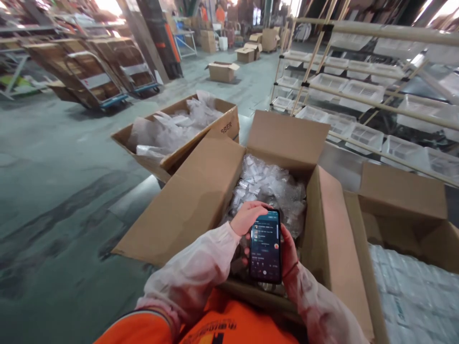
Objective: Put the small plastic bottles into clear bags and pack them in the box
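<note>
A black smartphone (265, 248) with a lit, dark screen is upright in front of me, above an open cardboard box. My right hand (289, 251) is wrapped around it from the right and behind, with fingertips showing at its left edge. At the phone's upper left corner my left hand (248, 218) is closed, its thumb over the top of the screen and other fingers at the top edge. Beneath the phone, the cardboard box (287, 125) has its flaps spread and contains many small items in clear plastic wrapping (267, 179). The phone's back is hidden.
Left of the box stands another carton (229, 125) filled with plastic-wrapped pieces. At right, an open carton (401, 191) contains rows of clear-wrapped packs (412, 291). A pipe rack with white bins (362, 91) rises behind. Carts with boxes (96, 79) stand far left.
</note>
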`<state>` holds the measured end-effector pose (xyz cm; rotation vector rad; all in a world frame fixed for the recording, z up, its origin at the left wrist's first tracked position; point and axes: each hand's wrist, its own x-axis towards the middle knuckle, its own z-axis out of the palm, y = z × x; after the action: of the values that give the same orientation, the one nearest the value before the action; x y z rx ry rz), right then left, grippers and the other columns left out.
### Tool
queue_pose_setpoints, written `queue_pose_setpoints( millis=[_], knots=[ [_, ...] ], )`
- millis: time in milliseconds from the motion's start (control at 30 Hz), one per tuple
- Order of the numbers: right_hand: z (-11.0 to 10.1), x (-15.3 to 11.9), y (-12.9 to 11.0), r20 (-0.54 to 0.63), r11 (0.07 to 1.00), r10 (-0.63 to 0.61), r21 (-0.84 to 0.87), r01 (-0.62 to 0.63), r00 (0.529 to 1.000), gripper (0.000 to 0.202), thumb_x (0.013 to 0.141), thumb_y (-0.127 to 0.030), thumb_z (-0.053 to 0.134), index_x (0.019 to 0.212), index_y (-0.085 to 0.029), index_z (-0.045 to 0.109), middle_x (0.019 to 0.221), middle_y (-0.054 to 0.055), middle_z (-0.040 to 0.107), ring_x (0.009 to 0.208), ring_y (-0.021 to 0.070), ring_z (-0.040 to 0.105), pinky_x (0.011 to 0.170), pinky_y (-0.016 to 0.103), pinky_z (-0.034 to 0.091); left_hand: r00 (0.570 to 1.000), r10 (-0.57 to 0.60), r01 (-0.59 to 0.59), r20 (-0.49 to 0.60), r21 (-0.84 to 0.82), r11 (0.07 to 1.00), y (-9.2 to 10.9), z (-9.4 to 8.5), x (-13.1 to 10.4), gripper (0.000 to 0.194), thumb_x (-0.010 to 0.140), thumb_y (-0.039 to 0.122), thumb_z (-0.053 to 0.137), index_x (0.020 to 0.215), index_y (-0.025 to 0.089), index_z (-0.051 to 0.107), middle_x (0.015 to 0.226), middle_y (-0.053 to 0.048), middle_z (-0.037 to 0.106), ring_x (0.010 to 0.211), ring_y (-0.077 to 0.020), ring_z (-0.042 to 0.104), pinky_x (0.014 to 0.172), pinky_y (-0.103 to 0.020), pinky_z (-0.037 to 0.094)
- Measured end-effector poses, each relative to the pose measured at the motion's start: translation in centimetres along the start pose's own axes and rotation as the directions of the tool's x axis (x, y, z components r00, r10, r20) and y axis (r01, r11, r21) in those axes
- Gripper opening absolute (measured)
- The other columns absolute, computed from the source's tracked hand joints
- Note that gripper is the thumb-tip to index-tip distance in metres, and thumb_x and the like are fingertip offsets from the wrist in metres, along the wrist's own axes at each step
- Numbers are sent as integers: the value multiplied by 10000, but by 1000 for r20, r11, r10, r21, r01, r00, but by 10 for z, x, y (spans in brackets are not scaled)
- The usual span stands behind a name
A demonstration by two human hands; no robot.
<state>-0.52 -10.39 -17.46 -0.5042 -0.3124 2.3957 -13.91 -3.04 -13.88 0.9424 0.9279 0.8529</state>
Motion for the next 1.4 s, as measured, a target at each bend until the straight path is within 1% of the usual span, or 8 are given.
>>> queue_pose_setpoints(
  millis=[367, 700, 867, 1100, 1167, 1267, 1333, 1400],
  knots=[
    [0, 0, 0, 42, 998, 50, 38, -52, 998, 737, 745, -705, 448, 1161, -111, 582, 996, 151, 696, 976, 313, 635, 892, 528, 445, 999, 22, -22, -24, 13, 1000, 2, 1, 1, 218, 651, 195, 549, 767, 124, 720, 574, -16, 625, 499, -115, 505, 467, -215, 353],
    [-8, 1, -1, 18, 1000, 13, 6, -13, 1000, 721, 786, -694, 401, 1168, -107, 573, 968, 147, 699, 940, 301, 644, 879, 518, 448, 1000, 3, -3, 6, 19, 1000, 4, 1, -1, 253, 636, 202, 565, 818, 109, 714, 580, -9, 613, 483, -101, 489, 454, -204, 332],
    [-8, 1, -2, 22, 999, 49, -15, -49, 999, 740, 775, -709, 386, 1164, -108, 574, 971, 150, 699, 954, 308, 641, 889, 521, 436, 998, 62, -64, 21, 137, 989, 2, -1, -2, 332, 629, 238, 603, 920, 116, 708, 691, -23, 646, 525, -99, 510, 475, -199, 361],
    [-3, 0, -3, 22, 998, 48, -36, -47, 999, 747, 749, -717, 418, 1168, -119, 573, 998, 150, 694, 974, 311, 637, 918, 526, 417, 1000, 8, -8, 0, 236, 972, 5, 0, -6, 436, 620, 260, 616, 1028, 121, 683, 658, -11, 630, 423, -85, 454, 384, -199, 292],
    [-5, 0, -2, 39, 999, 34, -22, -33, 999, 730, 754, -707, 426, 1160, -121, 577, 1003, 148, 693, 977, 309, 636, 921, 527, 416, 1000, 30, -31, 4, 194, 981, 5, -1, -4, 391, 618, 254, 613, 972, 118, 704, 664, -17, 647, 462, -98, 491, 415, -205, 335],
    [-6, 1, -1, 56, 1000, 10, 14, -11, 998, 701, 783, -686, 403, 1149, -115, 583, 1015, 148, 691, 987, 304, 632, 928, 530, 415, 997, 70, -70, 14, 19, 997, 3, -4, 1, 294, 670, 299, 558, 821, 116, 733, 714, -45, 687, 618, -140, 583, 535, -223, 422],
    [-5, 2, 0, 60, 1000, 3, 28, -5, 998, 702, 791, -682, 390, 1147, -109, 584, 1021, 152, 689, 994, 306, 629, 927, 534, 415, 1000, 22, -20, 21, -65, 998, 1, -7, 3, 316, 702, 347, 540, 793, 115, 735, 681, -49, 685, 636, -154, 593, 551, -234, 428],
    [-5, 2, 0, 64, 999, 8, 32, -10, 998, 711, 786, -685, 395, 1155, -106, 580, 1029, 156, 686, 1004, 310, 624, 927, 540, 414, 999, -33, 35, 31, -92, 995, -1, -8, 5, 336, 705, 373, 551, 815, 113, 734, 625, -38, 668, 593, -152, 580, 528, -236, 412]
  ],
)
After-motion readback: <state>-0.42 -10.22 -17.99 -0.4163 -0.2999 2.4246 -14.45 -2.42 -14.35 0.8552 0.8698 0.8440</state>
